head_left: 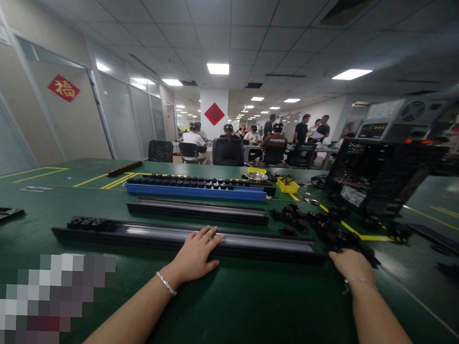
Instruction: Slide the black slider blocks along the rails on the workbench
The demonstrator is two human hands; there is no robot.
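Observation:
My left hand (198,253) lies over the middle of a long black rail (144,233), its fingers stretched across the shiny channel and the thumb apart. Several small black parts (88,223) sit in a row at the rail's left end. Past the rail's right end, my right hand (353,264) reaches down at a loose heap of black parts (331,228). Its fingers are mostly hidden, so I cannot see whether it holds one. Behind the near rail lies a shorter black rail (198,209). Farther back, a blue rail (198,192) stands before rows of small black parts.
Everything lies on a green table (247,303) with yellow tape lines. A yellow basket (288,185) and a metal dish (257,176) stand at the back. An opened computer case (365,171) stands at the right. Several people sit and stand beyond the table.

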